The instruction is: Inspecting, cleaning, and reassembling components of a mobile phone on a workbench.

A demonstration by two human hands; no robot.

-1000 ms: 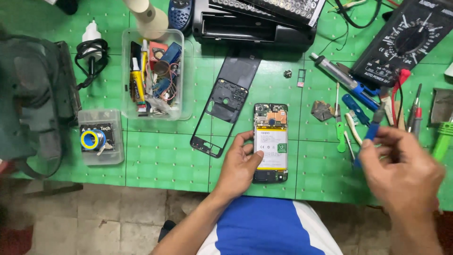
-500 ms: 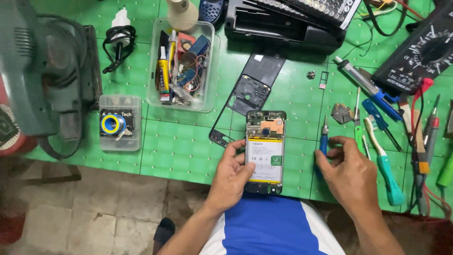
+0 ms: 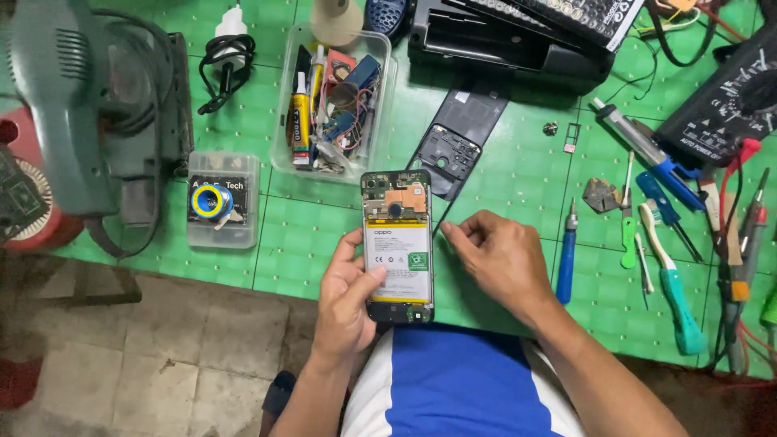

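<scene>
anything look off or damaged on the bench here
The phone in the left hand lies open, battery and circuit board bare. Its back cover sits apart on the mat. No damage visible.

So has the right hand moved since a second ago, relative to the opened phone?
Yes. The right hand has come in leftward from the tools toward the opened phone, and now rests on the green mat just beside it, fingers empty.

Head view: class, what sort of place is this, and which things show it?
Probably a phone repair bench: an opened phone in the left hand, screwdrivers on a green cutting mat, and a meter.
</scene>
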